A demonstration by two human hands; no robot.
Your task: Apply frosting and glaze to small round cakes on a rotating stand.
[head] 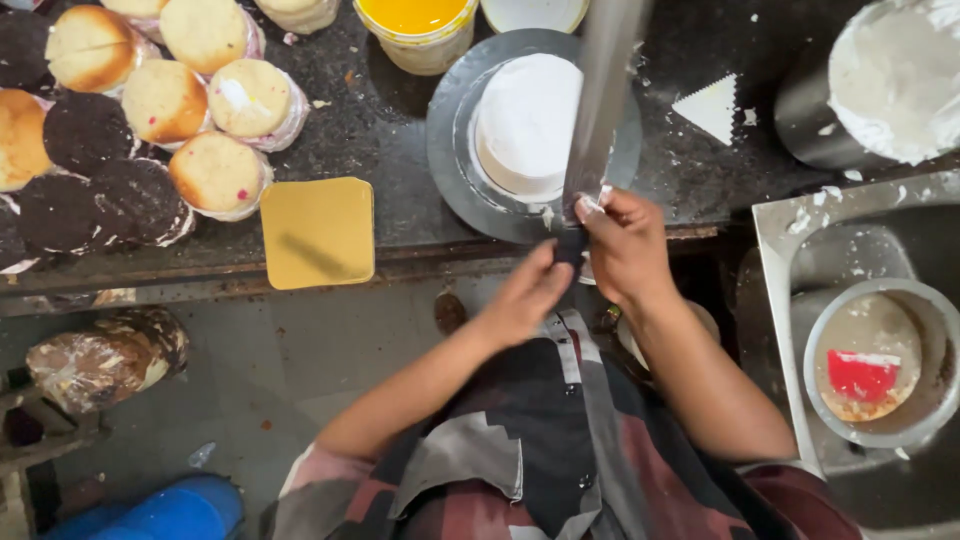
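While the right hand (628, 245) closes around the dark handle of a long metal spatula (600, 100), the left hand (527, 295) pinches the handle's end — blade raised over the white frosted cake (527, 125) at upper centre. A slipping grip could, likely, drop the blade and gouge the icing — both wrists angle inward.

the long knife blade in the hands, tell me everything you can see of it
The long knife has a flat, grey metal blade, blurred, and a dark handle. It points away from the person, reaching over the white frosted cake on its grey round board. The right hand grips the handle; the left hand touches its lower end. White cream smears the right hand's fingers.
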